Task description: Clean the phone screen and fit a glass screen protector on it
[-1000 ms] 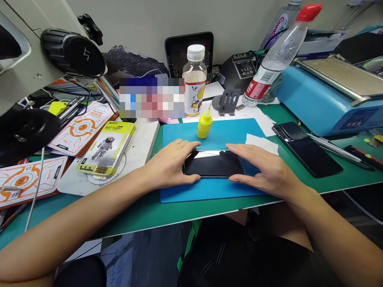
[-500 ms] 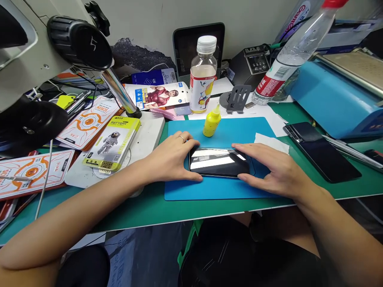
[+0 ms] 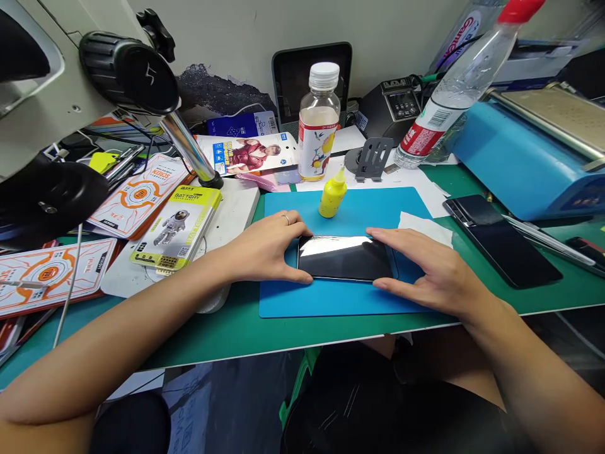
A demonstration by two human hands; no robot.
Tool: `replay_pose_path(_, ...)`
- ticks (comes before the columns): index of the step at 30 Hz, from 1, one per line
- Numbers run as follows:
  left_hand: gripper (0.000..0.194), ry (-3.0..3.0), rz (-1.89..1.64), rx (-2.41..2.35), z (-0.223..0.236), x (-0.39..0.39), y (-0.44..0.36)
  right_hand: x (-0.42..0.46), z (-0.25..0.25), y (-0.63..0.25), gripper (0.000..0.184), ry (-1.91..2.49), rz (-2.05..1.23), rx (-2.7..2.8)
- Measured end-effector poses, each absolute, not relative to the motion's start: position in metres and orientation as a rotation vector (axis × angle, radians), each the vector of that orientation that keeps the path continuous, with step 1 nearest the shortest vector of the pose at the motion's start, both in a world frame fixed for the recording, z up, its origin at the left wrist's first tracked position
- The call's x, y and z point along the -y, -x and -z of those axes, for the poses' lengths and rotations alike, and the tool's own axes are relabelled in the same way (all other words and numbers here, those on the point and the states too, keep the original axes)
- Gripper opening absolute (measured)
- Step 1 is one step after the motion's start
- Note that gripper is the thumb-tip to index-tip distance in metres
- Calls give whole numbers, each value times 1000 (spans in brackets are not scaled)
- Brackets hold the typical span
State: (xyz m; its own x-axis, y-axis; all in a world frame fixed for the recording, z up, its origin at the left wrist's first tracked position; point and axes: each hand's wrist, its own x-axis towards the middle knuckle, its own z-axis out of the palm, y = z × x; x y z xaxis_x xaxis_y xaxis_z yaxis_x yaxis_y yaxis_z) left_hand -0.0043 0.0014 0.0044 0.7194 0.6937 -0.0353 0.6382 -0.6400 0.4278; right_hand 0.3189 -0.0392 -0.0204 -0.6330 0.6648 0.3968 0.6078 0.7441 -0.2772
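both hands [image 3: 271,249] [image 3: 430,268] clamp the phone [image 3: 347,258] at opposite ends, likely to keep it steady on the mat [image 3: 331,302].

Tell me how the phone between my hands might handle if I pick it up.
The phone looks stiff, its edges straight on the blue mat. Its glossy, reflective face is probably slippery, perhaps fragile. Lying flat, it seems unlikely to roll.

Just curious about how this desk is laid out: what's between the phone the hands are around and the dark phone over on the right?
In the head view, the right hand is between them, with white paper just beyond it.
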Motion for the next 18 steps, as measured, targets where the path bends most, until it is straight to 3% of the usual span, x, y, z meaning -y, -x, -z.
replay_pose_path(10,67,-2481,-187,-1042,-4,-3,4,38,26,-327,76,1040,-194,2448)
replay_pose_path(18,66,-2463,-188,-1056,-3,-3,5,39,22,-325,67,1063,-264,2424)
